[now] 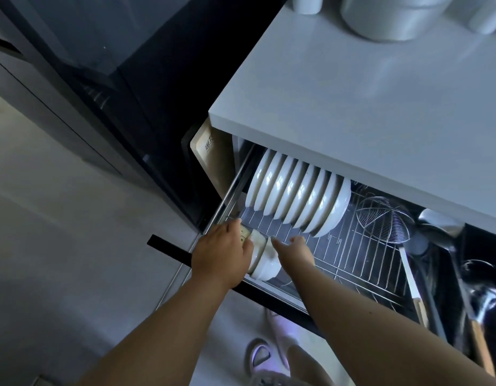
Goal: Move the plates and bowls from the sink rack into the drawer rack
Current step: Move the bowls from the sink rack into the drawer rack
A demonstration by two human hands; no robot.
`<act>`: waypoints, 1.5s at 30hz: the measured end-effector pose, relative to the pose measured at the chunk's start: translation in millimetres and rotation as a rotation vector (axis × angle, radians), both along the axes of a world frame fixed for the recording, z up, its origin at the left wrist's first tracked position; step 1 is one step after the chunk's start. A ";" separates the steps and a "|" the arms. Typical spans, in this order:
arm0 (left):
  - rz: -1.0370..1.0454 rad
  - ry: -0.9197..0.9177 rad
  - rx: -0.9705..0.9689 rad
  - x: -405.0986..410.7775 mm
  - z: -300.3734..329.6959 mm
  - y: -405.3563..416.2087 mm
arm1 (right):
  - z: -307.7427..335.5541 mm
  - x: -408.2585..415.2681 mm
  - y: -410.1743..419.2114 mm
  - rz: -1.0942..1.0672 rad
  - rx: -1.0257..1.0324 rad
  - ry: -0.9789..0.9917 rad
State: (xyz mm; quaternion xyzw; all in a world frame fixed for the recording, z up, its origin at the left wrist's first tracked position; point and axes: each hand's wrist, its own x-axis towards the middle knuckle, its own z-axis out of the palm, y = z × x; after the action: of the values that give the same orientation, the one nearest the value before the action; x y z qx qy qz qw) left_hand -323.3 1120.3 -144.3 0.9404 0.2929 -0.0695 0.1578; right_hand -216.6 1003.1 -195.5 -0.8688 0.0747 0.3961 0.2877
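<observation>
Now both hands are down in the drawer rack.
Left hand curls its fingers round white bowls at the front corner; right hand has fingers straight beside them; plates stand behind.

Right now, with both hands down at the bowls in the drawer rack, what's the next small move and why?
Probably let go and draw both hands back. The bowls already lie on their sides at the front left of the drawer rack, the left hand on them and the right hand beside them with fingers extended.
</observation>
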 end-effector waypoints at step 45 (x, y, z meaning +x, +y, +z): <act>-0.550 0.001 -0.633 137.4 113.5 -429.0 | 202.2 27.4 -489.2 -1.042 0.632 -0.495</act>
State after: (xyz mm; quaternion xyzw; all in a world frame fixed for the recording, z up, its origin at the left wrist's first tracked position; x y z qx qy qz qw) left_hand -186.0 691.3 -30.9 0.8887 -0.0048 -0.1959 0.4145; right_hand -189.3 513.9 6.7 -0.6580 0.2971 -0.0039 0.6919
